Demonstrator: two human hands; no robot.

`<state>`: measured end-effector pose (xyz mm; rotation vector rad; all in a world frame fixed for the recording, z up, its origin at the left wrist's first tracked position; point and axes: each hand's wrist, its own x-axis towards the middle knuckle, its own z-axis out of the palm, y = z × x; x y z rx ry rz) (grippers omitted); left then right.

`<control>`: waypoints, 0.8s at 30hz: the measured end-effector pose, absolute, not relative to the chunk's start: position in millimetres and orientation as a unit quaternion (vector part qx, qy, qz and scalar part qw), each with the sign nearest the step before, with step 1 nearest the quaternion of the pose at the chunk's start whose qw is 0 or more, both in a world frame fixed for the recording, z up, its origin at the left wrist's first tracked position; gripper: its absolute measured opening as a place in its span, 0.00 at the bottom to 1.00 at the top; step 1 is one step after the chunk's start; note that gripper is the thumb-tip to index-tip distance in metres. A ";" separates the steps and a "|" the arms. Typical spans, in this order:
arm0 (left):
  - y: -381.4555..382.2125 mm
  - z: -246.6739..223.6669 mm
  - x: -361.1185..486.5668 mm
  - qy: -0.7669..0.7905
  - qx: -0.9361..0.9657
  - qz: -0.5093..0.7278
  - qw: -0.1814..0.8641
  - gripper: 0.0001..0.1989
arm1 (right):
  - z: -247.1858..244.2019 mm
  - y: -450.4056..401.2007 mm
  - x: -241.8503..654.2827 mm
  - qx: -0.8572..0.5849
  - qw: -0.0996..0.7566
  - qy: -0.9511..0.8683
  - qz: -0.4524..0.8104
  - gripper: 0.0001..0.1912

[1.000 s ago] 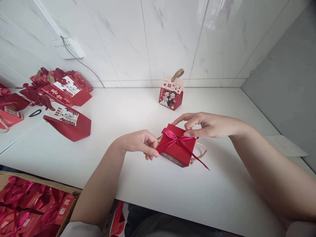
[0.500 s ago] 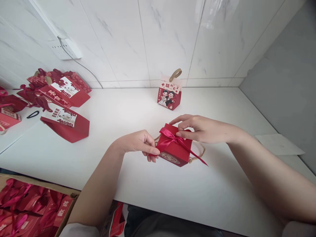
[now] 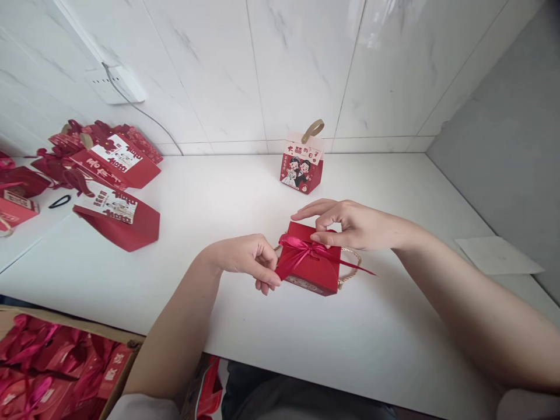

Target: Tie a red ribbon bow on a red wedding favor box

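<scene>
A small red gift box (image 3: 312,273) lies on the white table in front of me, with a satin ribbon (image 3: 300,249) tied in a bow across its top. My left hand (image 3: 251,262), at the box's left side, pinches one tail of the ribbon between thumb and fingers. Over the top of the box, my right hand (image 3: 345,224) has its thumb and index finger closed at the bow's right part; its other fingers reach past the back edge. Gold twisted cord (image 3: 353,262) loops out at the box's right side. The other ribbon tail hangs free to the right.
Behind stands a red-and-white box with a couple printed on it (image 3: 301,169). Several red gift boxes (image 3: 140,224) stand at the left, beside a black loop (image 3: 59,202). A carton (image 3: 131,344) full of red boxes sits lower left. White paper (image 3: 499,255) lies right.
The box has turned slightly, and its front face shows less. The free ribbon tail now points more to the right. My left hand still pinches its tail, drawn a little lower left.
</scene>
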<state>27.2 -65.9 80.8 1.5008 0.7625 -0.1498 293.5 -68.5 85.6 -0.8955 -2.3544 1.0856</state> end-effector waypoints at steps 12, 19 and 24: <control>-63.4 83.2 22.7 0.341 0.665 -0.063 0.662 0.12 | 86.4 -64.3 297.8 -0.305 0.221 -0.742 0.554 0.19; -61.6 81.7 21.2 0.327 0.666 -0.082 0.666 0.12 | 82.9 -60.5 302.0 -0.294 0.209 -0.794 0.490 0.22; -60.9 79.8 22.2 0.315 0.664 -0.081 0.673 0.14 | 78.5 -56.1 303.6 -0.274 0.210 -0.821 0.454 0.22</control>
